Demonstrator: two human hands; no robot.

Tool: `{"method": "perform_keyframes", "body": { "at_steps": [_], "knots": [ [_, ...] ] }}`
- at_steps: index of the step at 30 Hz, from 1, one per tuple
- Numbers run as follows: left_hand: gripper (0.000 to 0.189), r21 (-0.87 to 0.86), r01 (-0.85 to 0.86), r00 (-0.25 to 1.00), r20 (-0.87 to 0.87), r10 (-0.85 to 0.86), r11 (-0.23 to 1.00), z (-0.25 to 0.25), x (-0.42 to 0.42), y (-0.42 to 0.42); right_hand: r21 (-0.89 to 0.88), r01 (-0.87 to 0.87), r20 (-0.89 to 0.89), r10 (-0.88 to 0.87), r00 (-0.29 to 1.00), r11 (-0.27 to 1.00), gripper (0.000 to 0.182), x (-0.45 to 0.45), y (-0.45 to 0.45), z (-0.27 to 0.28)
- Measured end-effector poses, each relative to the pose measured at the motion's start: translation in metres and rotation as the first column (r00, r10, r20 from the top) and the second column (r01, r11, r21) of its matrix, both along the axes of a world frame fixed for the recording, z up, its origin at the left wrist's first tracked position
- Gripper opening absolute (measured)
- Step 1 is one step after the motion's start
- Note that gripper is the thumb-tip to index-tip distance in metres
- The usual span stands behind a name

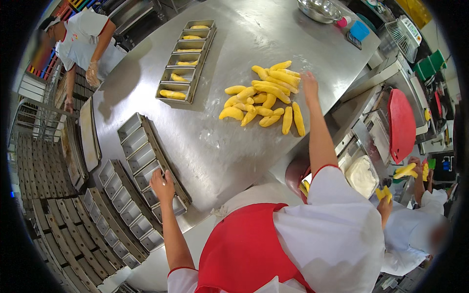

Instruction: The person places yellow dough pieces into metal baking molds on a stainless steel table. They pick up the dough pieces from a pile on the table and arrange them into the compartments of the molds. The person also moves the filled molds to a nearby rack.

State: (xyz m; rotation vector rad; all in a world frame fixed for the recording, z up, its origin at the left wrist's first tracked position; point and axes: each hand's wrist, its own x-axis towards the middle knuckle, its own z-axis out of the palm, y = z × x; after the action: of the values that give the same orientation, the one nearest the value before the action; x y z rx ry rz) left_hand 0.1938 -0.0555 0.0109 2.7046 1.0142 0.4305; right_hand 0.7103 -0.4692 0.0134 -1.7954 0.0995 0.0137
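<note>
My left hand [162,185] is on a strapped set of empty metal loaf pans [141,157], its fingers curled over the dividers. My right hand [310,86] is at the right side of a heap of yellow dough rolls [271,88], close to the upper ones. Whether its fingertips touch a roll, I cannot tell. Two rolls lie side by side at the heap's lower right. Farther up the steel table [205,143] stands another pan set [195,88], with a yellow dough piece in each compartment.
More empty pan sets [126,199] line the left edge, beside stacked pans [69,234]. A co-worker in white [88,40] stands at upper left; another person [406,227] at right holds yellow dough. A steel bowl [319,10] and blue container [359,30] sit at the far edge.
</note>
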Motion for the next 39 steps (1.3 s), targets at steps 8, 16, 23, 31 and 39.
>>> {"method": "perform_keyframes", "body": {
  "at_steps": [8, 16, 23, 31, 39],
  "knots": [
    [0.026, -0.013, -0.029, 0.999, -0.015, 0.029, 0.999, -0.008, 0.009, 0.003, 0.371, -0.403, -0.359, 0.53, 0.769, 0.836, 0.054, 0.032, 0.066, 0.003],
    [0.025, -0.08, -0.131, 0.989, -0.08, 0.125, 0.988, -0.007, 0.004, 0.001, -0.592, -0.639, 0.191, 0.856, 0.481, 0.491, 0.062, -0.161, 0.131, 0.031],
    [0.025, -0.034, -0.098, 0.994, -0.046, 0.096, 0.995, -0.006, 0.009, 0.0, -0.845, -0.295, 0.187, 0.764, 0.618, 0.445, 0.08, -0.053, 0.108, 0.013],
    [0.025, -0.031, -0.099, 0.995, -0.024, 0.098, 0.995, 0.003, 0.014, -0.003, -0.829, -0.306, 0.107, 0.67, 0.735, 0.468, 0.063, -0.141, 0.212, -0.013],
    [0.029, -0.047, -0.063, 0.993, 0.102, 0.067, 0.997, -0.002, -0.003, 0.003, -0.675, -0.602, 0.286, 0.903, 0.319, 0.426, 0.044, -0.229, 0.101, -0.027]
  ]
}}
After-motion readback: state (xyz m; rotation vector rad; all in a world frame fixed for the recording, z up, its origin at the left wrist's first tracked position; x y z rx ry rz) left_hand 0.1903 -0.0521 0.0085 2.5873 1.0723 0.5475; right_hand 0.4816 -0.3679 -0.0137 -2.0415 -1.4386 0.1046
